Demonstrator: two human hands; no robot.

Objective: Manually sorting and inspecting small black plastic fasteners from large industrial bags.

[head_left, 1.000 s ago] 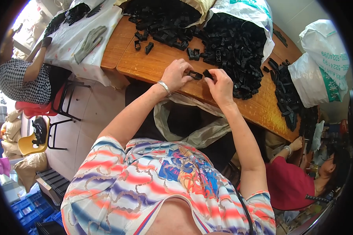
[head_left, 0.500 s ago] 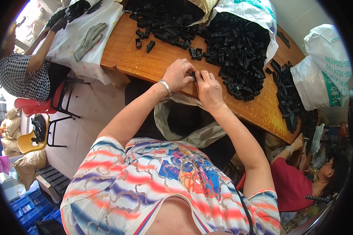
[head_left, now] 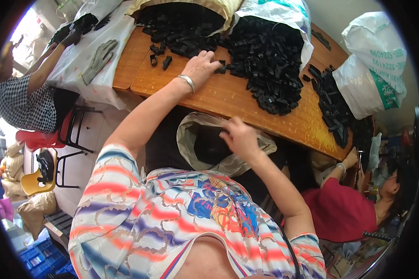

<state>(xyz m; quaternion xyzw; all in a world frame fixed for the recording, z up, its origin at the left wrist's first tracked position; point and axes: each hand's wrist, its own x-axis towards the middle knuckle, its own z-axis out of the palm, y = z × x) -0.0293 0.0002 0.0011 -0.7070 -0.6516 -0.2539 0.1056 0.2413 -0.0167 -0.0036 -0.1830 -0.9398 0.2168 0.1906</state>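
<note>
At left on the brown tabletop (head_left: 237, 93), note small, loose black plastic parts (head_left: 166, 63), angular and open-framed. Next, observe the left hand (head_left: 201, 69): fingers half-curled, tips right at another black part (head_left: 222, 68); cannot tell whether gripped. Below, find the right hand (head_left: 241, 139) over a beige sack (head_left: 185, 135): fingers loosely bent, thumb apart, holding nothing visible. Farther right, see a dense heap (head_left: 274, 69) of similar black pieces, spilling onto the wood from a white bag (head_left: 270, 10).
</note>
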